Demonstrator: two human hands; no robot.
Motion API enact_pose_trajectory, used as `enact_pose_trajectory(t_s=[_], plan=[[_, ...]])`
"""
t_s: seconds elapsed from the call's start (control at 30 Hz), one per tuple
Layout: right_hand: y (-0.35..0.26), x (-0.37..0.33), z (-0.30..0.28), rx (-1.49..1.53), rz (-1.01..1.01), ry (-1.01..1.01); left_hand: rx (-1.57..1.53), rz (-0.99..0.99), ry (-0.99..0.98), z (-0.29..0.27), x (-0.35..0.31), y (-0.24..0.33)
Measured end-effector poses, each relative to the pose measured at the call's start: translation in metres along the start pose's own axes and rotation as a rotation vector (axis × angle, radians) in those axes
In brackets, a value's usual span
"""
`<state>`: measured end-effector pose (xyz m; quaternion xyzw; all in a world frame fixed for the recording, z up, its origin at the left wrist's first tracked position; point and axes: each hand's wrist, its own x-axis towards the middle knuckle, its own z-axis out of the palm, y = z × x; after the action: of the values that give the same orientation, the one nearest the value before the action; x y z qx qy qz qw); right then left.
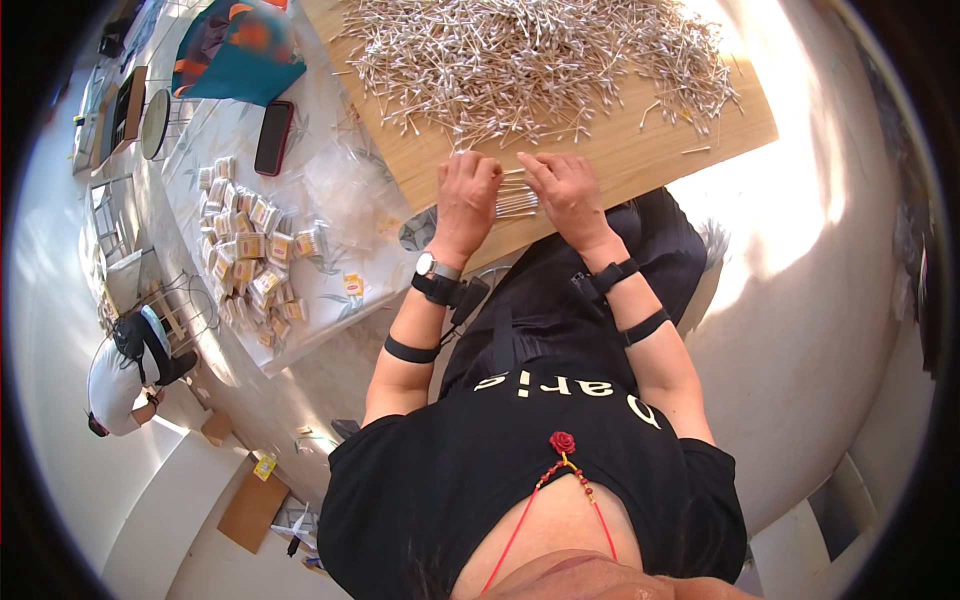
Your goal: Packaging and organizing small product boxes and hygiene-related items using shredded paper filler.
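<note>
A small row of cotton swabs [516, 196] lies side by side at the near edge of the wooden board, between my two hands. At its left end, my left hand [467, 203] is closed, fingers curled against the swab tips. My right hand [570, 200] is bent around the right end, its index finger reaching forward and its thumb side against the swabs. Exactly how the fingertips grip is partly hidden. Just beyond both hands spreads a large heap of loose cotton swabs [540, 60] on the wooden board [735, 115].
Left of the board, a covered table [315, 345] carries a pile of small packed swab bundles [250, 245], clear plastic bags [345, 195], a dark phone [274, 138] and a teal bag [240, 75]. Another person [125, 380] sits bent over farther left.
</note>
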<state>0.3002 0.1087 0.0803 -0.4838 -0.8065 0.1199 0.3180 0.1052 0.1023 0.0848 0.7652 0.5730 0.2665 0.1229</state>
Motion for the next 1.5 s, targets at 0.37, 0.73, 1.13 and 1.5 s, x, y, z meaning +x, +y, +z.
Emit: enact_pose_trajectory(t_s=[0.37,0.73,1.13,1.5], plan=[[0.058,0.005,-0.036,0.148,0.441,0.120,-0.201,-0.187,0.111,0.028,0.015,-0.005],[0.075,0.011,-0.016,-0.159,0.204,-0.003,0.017,-0.136,0.098,0.055,0.033,-0.010],[0.087,0.025,-0.012,-0.189,0.101,-0.066,-0.230,-0.341,-0.034,0.033,0.038,-0.040],[0.091,0.027,-0.013,-0.176,0.031,-0.054,-0.712,-0.542,-0.012,0.011,0.023,-0.064]])
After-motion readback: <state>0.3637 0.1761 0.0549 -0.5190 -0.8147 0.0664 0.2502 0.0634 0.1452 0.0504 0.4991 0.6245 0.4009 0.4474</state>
